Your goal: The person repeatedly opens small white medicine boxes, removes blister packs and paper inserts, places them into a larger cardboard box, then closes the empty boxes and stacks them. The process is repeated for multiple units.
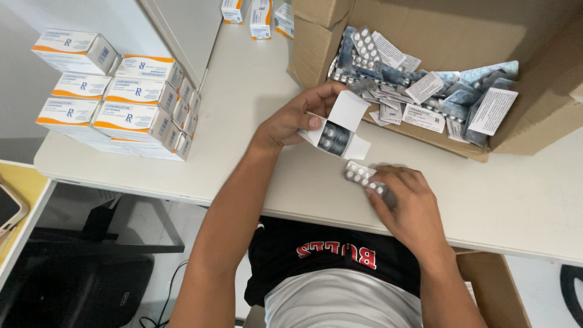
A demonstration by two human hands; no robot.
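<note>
My left hand [299, 116] grips a small white carton [337, 130] with its end flaps open; silver blister strips show inside it. My right hand [405, 205] presses on a stack of silver blister strips [359, 174] of white tablets lying on the white table [243, 109], just below the carton's open mouth. Behind both hands stands a large cardboard box [461, 36], tipped open toward me, heaped with loose blister strips [370, 61] and folded paper leaflets [492, 110].
Stacked white-and-orange medicine cartons [121, 100] fill the table's left end. More small cartons [260, 17] stand at the far edge. A second cardboard box [495, 291] sits by my right leg. A phone [9, 206] lies on a yellow surface at far left.
</note>
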